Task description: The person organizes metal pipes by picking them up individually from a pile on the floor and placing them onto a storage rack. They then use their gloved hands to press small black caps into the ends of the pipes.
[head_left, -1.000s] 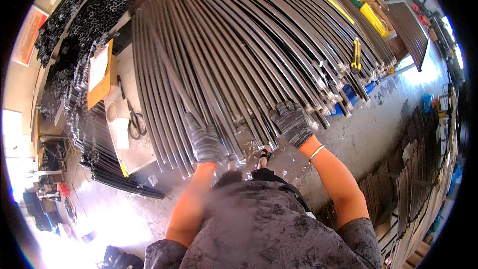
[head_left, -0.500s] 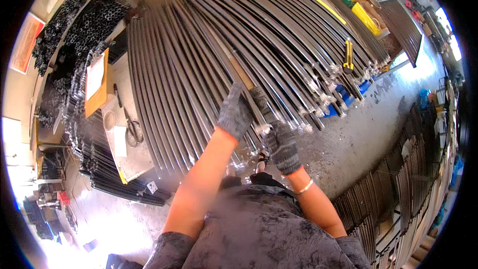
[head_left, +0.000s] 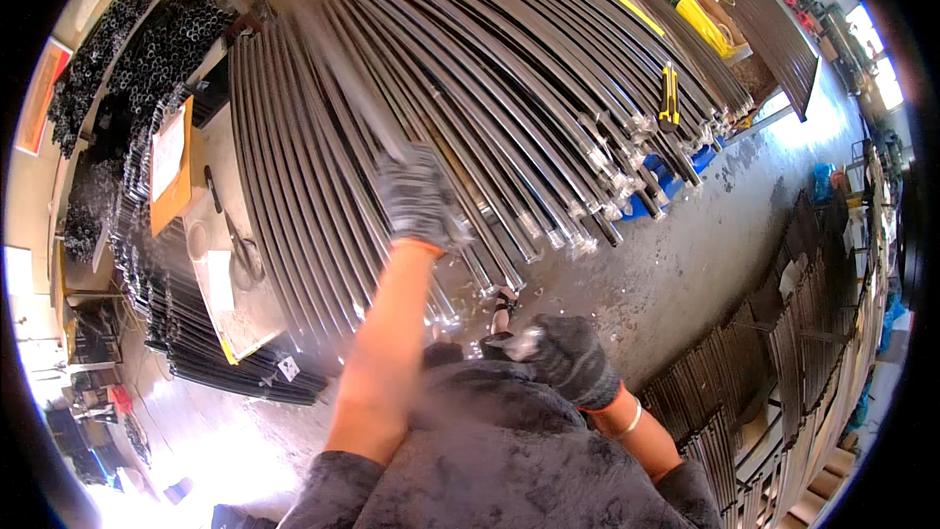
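Observation:
My left hand, in a grey knitted glove, is closed around a dark metal tube, near its close end. Motion smears both the hand and the tube, which lies at a slant over the other tubes. Lower and to the right, my right hand, gloved too, is held close to my body with curled fingers. A shiny crumpled bit of clear plastic film shows at its fingertips. Beneath my left hand spreads a wide row of dark tubes, several with clear plastic wrapped on their near ends.
A yellow utility knife lies on the tubes at right. On the left, a board holds scissors, a tape roll and a clipboard. Racks of stacked tubes stand beyond, and more tubes lean at lower right.
My left hand has moved left with the tube, swinging it across the row. My right hand has come away from the tube's end and down toward my body, with film at its fingertips.

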The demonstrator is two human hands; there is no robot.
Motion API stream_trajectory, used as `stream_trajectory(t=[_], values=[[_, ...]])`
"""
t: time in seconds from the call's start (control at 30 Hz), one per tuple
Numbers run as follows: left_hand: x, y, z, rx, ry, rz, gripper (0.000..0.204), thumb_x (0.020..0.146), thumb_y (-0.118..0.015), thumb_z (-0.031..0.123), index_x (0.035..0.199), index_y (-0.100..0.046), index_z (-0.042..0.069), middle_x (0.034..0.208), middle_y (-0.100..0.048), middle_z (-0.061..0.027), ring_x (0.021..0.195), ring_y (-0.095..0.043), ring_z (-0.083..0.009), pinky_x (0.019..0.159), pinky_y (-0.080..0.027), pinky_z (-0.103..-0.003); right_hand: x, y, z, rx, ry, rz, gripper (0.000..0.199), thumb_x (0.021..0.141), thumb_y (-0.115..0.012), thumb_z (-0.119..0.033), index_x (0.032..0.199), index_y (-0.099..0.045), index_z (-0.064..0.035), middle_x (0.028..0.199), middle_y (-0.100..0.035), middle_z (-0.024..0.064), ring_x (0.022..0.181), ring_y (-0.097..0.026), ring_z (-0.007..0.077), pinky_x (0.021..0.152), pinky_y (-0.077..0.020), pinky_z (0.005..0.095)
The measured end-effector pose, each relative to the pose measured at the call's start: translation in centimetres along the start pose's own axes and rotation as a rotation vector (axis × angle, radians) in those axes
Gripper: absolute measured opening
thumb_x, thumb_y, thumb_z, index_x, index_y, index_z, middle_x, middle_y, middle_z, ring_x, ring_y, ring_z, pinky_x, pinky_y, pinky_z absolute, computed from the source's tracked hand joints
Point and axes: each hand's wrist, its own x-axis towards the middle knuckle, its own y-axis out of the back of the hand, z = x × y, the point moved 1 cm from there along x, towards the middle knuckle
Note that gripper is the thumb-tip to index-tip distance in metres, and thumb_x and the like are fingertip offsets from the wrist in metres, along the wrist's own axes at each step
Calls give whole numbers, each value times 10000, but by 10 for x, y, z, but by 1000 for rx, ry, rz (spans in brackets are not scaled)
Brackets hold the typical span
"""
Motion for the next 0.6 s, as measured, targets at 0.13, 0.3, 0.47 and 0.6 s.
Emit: stream_trajectory(t=[0.13,0.3,0.47,0.6], values=[[10,60,55,-10,-288,3,205,864,-596,182,988,-454,103,587,-453,14,424,-443,-98,362,-374,-238,-2,30,74,-230,-489,-350,397,771,-642,-174,1139,-554,-53,1021,-592,182,875,-582,328,781,-468,428],[-29,132,29,417,-324,215,611,878,-570,120,1398,-250,84,823,-558,-82,596,-553,-144,530,-504,-281,63,22,32,-702,194,-53,378,785,-604,-151,1149,-541,-69,944,-623,135,765,-612,317,679,-493,409],[-44,154,-28,849,-419,221,608,890,-503,81,1409,-210,-39,1401,-361,-207,1276,-388,-268,1056,-302,-315,113,-18,78,-998,-43,-239,268,840,-506,-172,1081,-554,-65,912,-634,145,773,-634,290,639,-495,408],[-48,155,-42,999,-336,223,671,833,-553,50,1411,-219,-14,1374,-369,-247,1253,-390,-366,1062,-298,-344,144,-34,68,-949,-128,-263,193,799,-529,-144,955,-594,-51,931,-645,156,836,-645,277,688,-512,406]])
